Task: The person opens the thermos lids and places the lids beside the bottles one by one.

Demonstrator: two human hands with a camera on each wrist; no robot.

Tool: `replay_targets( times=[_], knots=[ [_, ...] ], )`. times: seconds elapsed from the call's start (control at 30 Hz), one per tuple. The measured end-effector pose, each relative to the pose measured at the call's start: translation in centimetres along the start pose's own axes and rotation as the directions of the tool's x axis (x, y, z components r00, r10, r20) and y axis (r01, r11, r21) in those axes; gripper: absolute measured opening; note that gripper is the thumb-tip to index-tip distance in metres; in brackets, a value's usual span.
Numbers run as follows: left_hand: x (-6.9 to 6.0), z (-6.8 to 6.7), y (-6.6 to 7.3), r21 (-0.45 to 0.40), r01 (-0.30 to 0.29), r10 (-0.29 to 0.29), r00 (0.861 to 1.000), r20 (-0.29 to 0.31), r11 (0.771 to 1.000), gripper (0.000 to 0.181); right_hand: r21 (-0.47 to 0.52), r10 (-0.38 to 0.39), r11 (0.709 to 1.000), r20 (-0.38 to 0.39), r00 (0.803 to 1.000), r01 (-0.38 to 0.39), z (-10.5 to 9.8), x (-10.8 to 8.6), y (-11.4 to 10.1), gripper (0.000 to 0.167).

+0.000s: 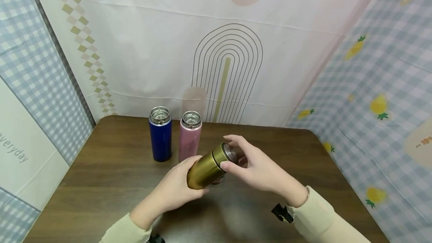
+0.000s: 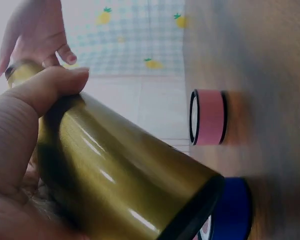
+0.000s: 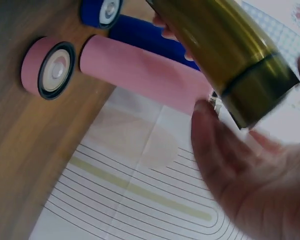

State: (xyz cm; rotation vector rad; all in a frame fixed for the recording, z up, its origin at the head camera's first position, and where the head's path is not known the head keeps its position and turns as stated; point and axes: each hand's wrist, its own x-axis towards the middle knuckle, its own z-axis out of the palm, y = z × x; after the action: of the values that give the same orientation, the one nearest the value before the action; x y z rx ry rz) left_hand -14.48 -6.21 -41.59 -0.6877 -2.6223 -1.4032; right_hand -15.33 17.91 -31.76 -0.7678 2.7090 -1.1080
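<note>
A gold thermos bottle [image 1: 204, 170] is held tilted above the table, its capped end up and to the right. My left hand [image 1: 177, 186] grips its body, with the thumb across it in the left wrist view. Around the gold cap [image 3: 262, 90] my right hand [image 1: 256, 164] is spread, thumb on one side and fingers on the other. In the right wrist view its fingers look loosely bent and not closed on the cap; firm contact cannot be made out. Behind stand a blue bottle [image 1: 161, 140] and a pink bottle [image 1: 190, 138], both with uncovered steel mouths.
A pink lid [image 3: 55, 70] and a blue lid [image 3: 97, 12] lie on the wooden table [image 1: 101, 183], mostly hidden behind the gold bottle in the head view. A white patterned cloth [image 1: 152, 55] hangs at the back, and checked cloth [image 1: 381, 85] at the right.
</note>
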Motion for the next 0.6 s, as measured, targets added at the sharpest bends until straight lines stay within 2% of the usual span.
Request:
replay_targets(
  times=[0.1,0.23,0.3,0.4,0.5,0.6],
  knots=[
    [0.12,0.31,0.13,0.011,0.004,-0.004,1.000,-0.007,1.000,0.075,-0.052,0.081,0.995,-0.086,0.993,-0.086,0.30,0.07,-0.15,0.051],
    [0.21,0.39,0.07,0.061,-0.012,0.014,1.000,-0.027,0.998,0.075,-0.043,0.131,0.990,-0.099,0.986,-0.136,0.37,0.12,-0.20,0.045],
    [0.22,0.34,-0.02,0.089,-0.024,0.027,0.999,-0.032,0.996,0.074,-0.015,0.117,0.993,-0.064,0.991,-0.118,0.23,0.05,-0.09,0.043],
    [0.17,0.25,-0.18,0.108,-0.035,0.038,0.999,-0.026,0.994,0.074,0.038,0.055,0.998,0.005,0.998,-0.055,-0.09,-0.15,0.17,0.041],
    [0.06,0.24,-0.40,0.090,-0.033,0.033,0.999,-0.001,0.995,0.073,0.089,-0.024,0.996,0.071,0.997,0.018,-0.33,-0.34,0.43,0.045],
    [-0.08,0.33,-0.61,0.071,-0.021,0.020,1.000,0.016,0.997,0.074,0.083,-0.070,0.995,0.094,0.993,0.063,-0.35,-0.39,0.61,0.051]
  ],
)
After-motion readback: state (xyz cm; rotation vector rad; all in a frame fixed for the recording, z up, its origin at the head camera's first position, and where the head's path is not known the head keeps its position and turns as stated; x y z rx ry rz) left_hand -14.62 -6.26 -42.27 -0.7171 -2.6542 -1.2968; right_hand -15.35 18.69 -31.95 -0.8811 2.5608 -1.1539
